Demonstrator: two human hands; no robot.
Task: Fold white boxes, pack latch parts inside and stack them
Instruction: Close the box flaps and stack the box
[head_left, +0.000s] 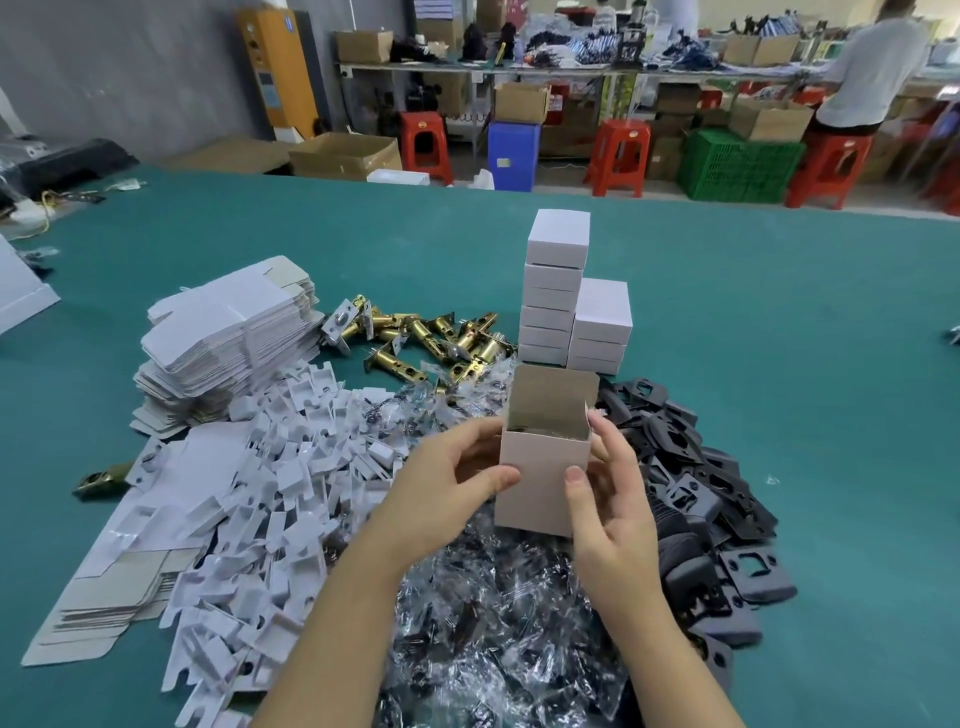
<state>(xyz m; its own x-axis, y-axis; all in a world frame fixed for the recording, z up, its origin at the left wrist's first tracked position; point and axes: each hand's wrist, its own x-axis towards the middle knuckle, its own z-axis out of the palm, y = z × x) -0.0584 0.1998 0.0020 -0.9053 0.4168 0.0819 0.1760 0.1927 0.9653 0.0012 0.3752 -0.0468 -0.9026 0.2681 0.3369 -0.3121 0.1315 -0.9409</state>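
both hands (457, 488) (605, 499) in curled grip around unmarked open white box (540, 467)

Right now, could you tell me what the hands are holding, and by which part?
Both hands, left and right, grip the open white box by its side walls.

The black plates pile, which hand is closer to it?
Right. The right hand grips the open box directly beside the black plates; the left hand holds the box's far side, away from them.
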